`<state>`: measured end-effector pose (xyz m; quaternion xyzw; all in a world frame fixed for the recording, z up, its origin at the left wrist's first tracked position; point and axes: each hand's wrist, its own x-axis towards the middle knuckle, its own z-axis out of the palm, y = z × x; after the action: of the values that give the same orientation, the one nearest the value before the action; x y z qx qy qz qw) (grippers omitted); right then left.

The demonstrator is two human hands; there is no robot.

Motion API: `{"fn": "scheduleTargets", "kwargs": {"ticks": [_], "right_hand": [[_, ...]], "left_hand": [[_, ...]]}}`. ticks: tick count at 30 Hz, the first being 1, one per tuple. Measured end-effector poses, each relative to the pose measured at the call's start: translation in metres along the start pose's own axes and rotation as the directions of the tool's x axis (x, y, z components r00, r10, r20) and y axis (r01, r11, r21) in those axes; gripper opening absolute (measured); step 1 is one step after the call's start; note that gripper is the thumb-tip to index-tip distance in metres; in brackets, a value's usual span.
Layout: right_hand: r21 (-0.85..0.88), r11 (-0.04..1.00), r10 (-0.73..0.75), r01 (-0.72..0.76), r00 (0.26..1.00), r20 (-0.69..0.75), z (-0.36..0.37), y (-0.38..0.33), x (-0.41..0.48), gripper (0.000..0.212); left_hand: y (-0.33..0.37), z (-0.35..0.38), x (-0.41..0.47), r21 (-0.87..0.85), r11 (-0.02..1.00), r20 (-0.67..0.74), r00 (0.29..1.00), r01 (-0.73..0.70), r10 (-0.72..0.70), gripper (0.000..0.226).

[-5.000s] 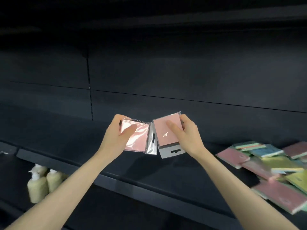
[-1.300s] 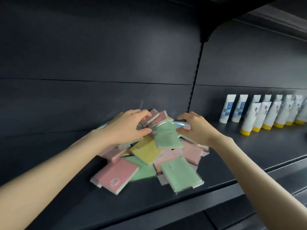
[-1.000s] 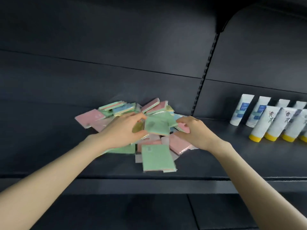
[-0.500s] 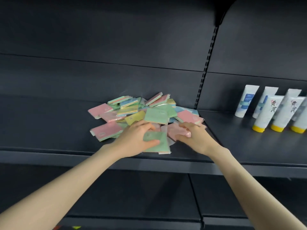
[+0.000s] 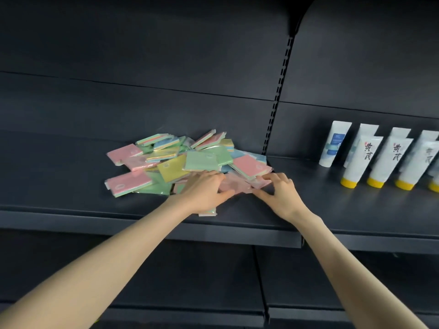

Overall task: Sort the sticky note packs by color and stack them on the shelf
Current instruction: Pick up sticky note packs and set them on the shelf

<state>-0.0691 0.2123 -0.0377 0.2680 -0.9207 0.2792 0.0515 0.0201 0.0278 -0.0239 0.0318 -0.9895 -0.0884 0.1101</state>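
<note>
A loose heap of sticky note packs (image 5: 190, 160) in pink, green, yellow and blue lies on the dark shelf (image 5: 71, 186). My left hand (image 5: 204, 191) lies flat on the heap's front edge, its fingers stretched over the packs. A green pack (image 5: 208, 213) shows from under its palm. A pale pink pack (image 5: 235, 185) lies between my two hands, and the left thumb touches it. My right hand (image 5: 280, 191) has bent fingers on that pink pack's right edge, with the thumb at its lower edge.
White tubes with yellow caps (image 5: 377, 160) stand in rows on the shelf to the right, past the slotted upright (image 5: 275, 108). The shelf's front lip (image 5: 166, 231) runs below my wrists. A lower shelf (image 5: 190, 312) is dark.
The view has tilted down a little. My left hand has slid from the green pack toward the pale pink pack, and my right hand stays at that pack's right edge.
</note>
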Motion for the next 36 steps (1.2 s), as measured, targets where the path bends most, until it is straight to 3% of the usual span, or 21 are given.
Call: {"fn": "scheduleTargets", "kwargs": {"ticks": [4, 9, 19, 29, 36], "right_hand": [[0.056, 0.998, 0.003, -0.005, 0.999, 0.041, -0.002, 0.010, 0.011, 0.050], [0.033, 0.999, 0.015, -0.019, 0.995, 0.099, 0.003, 0.019, 0.022, 0.050], [0.122, 0.990, 0.066, -0.066, 0.998, 0.002, 0.007, 0.024, 0.029, 0.057], [0.252, 0.965, 0.086, -0.079, 0.996, -0.019, -0.004, 0.027, 0.023, 0.072], [0.559, 0.820, 0.227, -0.123, 0.967, -0.120, -0.005, 0.026, 0.024, 0.051]], "left_hand": [[0.004, 0.008, 0.011, 0.119, 0.990, 0.062, 0.995, 0.070, -0.078, 0.060], [0.006, 0.015, 0.017, 0.111, 0.987, 0.072, 0.990, 0.117, -0.125, 0.064], [0.006, 0.012, 0.013, -0.207, 0.961, -0.049, 0.979, 0.183, -0.197, 0.063], [0.001, 0.011, 0.014, -0.355, 0.908, -0.052, 0.965, 0.223, -0.257, 0.084], [-0.002, 0.011, 0.014, -0.437, 0.880, -0.100, 0.962, 0.186, -0.253, 0.079]]}}
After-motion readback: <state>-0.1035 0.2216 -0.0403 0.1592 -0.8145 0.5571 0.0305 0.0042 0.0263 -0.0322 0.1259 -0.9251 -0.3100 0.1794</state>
